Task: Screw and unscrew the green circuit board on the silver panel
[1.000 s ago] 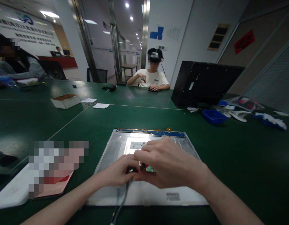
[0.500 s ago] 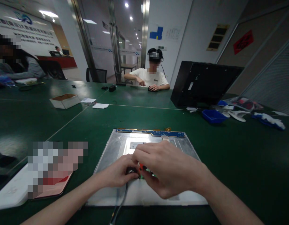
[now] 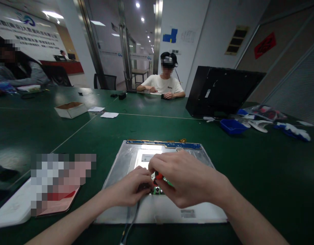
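A flat metal-backed display panel lies on the green table in front of me, with a blue circuit strip along its far edge. On its middle is a green circuit board, partly covered by my hands. My right hand is closed around a red-and-black handle, like a screwdriver's; its tip is hidden. My left hand is closed at the board's left side, its fingertips close to the handle. What it pinches, if anything, is hidden. A dark cable runs from beneath it over the panel's near edge.
Two phone-like slabs, one white and one pink, lie at left. A cardboard box is farther back. At right are a black monitor, a blue tray and gloves. A person sits opposite.
My right hand has risen slightly with the red-and-black handle, uncovering more of the circuit board. The left hand has barely moved.
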`<state>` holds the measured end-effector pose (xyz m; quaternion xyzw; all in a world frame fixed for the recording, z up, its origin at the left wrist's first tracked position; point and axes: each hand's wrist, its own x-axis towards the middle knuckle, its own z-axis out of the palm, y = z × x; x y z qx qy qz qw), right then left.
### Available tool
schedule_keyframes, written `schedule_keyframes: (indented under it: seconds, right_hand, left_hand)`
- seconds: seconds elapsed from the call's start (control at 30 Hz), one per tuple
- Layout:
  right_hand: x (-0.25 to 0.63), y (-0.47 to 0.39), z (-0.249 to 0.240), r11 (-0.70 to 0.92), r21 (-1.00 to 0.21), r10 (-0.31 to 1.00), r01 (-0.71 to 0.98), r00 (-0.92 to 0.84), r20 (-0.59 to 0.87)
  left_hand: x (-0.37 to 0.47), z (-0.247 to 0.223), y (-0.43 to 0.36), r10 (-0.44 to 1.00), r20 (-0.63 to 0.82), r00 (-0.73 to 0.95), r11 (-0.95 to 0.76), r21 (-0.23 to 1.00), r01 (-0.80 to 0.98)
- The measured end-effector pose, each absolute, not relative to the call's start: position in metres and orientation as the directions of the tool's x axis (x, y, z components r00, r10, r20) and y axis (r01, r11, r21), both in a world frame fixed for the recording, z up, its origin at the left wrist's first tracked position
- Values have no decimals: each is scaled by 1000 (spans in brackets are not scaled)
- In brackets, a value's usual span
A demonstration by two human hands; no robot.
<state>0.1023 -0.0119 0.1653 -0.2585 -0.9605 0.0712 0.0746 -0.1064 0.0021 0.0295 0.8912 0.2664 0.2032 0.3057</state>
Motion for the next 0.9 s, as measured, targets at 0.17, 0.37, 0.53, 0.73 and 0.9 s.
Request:
schedule_keyframes:
  seconds: [0.17,0.37,0.53,0.73,0.9]
  right_hand:
    - [100,-9,163,842,-115,538,527,-835,113]
    - [99,-10,160,844,-44,536,534,-836,122]
    - [100,-14,165,842,-121,538,526,-836,106]
    - [98,-12,159,845,-49,535,533,-838,110]
    - [99,-13,164,845,-110,534,523,-838,113]
  left_hand:
    - [-105,33,-2,574,230,786,-715,609,344]
    - [-102,33,-5,565,217,796,-724,593,352]
    - [-102,32,-6,571,218,792,-727,582,364]
    - [-102,26,-6,556,229,799,-752,547,367]
    - [-101,28,-6,570,229,789,-742,556,375]
